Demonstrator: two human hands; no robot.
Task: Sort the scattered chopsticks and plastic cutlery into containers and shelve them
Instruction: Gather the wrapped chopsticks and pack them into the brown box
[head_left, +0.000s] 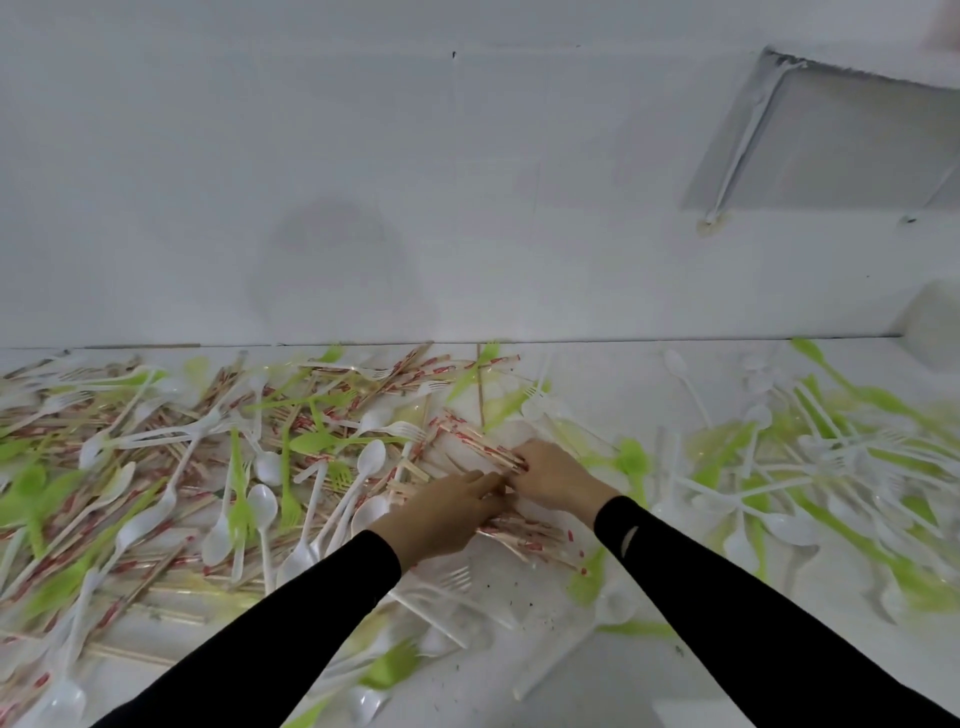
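Observation:
A white table (545, 613) is strewn with wrapped chopsticks, white plastic spoons and forks, and green plastic cutlery. Both my hands meet at the middle of the table over a bundle of wrapped chopsticks (483, 441) with red print. My right hand (556, 475) grips the bundle near its middle. My left hand (447, 514) lies beside it with fingers curled around the same bundle's lower part. The dense mixed heap (182, 457) lies to the left. A looser spread of white and green cutlery (831, 467) lies to the right.
A white wall rises behind the table's far edge (519, 343). A grey shelf bracket or panel (831, 140) hangs on the wall at upper right. A white container (935, 322) shows partly at the right edge. Small crumbs dot the bare patch in front.

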